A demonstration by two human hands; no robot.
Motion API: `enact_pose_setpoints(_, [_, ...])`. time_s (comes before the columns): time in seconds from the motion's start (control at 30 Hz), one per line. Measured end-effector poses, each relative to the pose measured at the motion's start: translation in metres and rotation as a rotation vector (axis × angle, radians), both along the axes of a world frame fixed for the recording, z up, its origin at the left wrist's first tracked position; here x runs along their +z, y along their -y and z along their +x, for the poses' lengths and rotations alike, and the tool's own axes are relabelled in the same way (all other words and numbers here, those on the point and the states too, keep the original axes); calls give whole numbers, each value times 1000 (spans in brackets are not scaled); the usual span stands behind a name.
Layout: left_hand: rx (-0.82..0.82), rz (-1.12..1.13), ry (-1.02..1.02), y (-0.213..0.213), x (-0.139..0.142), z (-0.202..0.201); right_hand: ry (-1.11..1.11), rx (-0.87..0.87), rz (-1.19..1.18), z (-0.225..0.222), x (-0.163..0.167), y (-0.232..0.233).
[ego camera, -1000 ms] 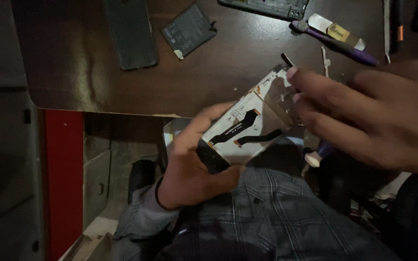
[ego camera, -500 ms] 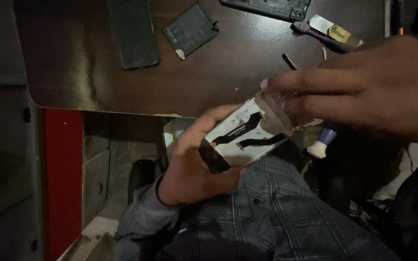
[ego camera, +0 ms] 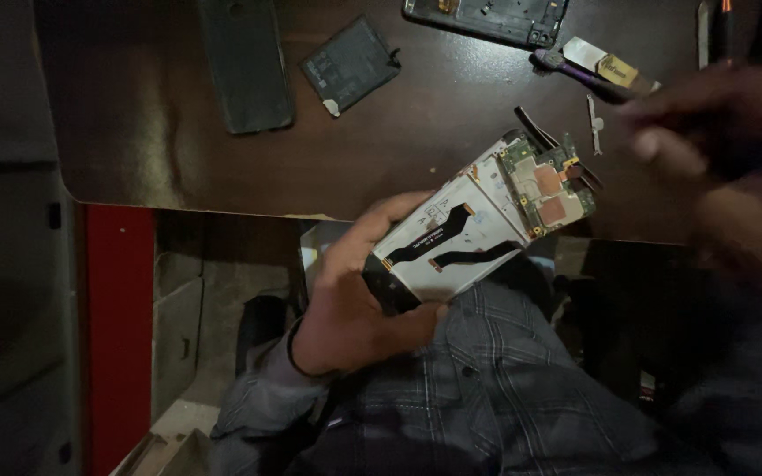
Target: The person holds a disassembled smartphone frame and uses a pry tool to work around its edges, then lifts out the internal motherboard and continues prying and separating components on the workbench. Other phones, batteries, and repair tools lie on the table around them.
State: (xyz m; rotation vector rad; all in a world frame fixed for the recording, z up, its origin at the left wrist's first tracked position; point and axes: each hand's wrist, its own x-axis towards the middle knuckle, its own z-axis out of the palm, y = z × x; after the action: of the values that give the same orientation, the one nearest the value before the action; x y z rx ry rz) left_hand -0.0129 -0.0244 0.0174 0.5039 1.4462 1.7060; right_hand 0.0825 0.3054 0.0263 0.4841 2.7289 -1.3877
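Left hand point(ego camera: 350, 300): wrapped around the opened phone point(ego camera: 478, 220), held over the lap | Right hand point(ego camera: 725, 167): blurred, grip could not be told | Battery point(ego camera: 350, 63): left on the table point(ego camera: 178, 167)

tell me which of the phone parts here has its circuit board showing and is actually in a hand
The opened phone gripped by the left hand, with a green circuit board and black ribbon cables showing. The dark back cover, battery and frame lie untouched on the table.

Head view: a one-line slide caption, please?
Left hand holds an opened phone above a dark table; blurred right hand alongside.
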Motion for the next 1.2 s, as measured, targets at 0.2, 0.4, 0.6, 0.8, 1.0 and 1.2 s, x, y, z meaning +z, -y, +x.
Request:
enact_pose_setpoints(0.2, [-16,75,47,-3,-3,-3,-266,-222,-169,40,-8,56])
enact_pose_setpoints(0.4, [-2,82,96,-3,-3,-2,-294,-218,-592,55,-58,88])
enact_pose_setpoints(0.6, [28,100,165,-4,-5,2,-279,-67,-672,66,-63,107])
enact_pose_setpoints(0.8, [32,101,2,-5,-9,6,-296,-207,-761,63,-65,123])
enact_pose_setpoints(1.0, [38,74,-35,-7,-10,9,-259,-161,-596,58,-65,122])
enact_pose_setpoints(1.2, [28,103,-74,-7,-11,8,-328,-221,-814,50,-61,130])
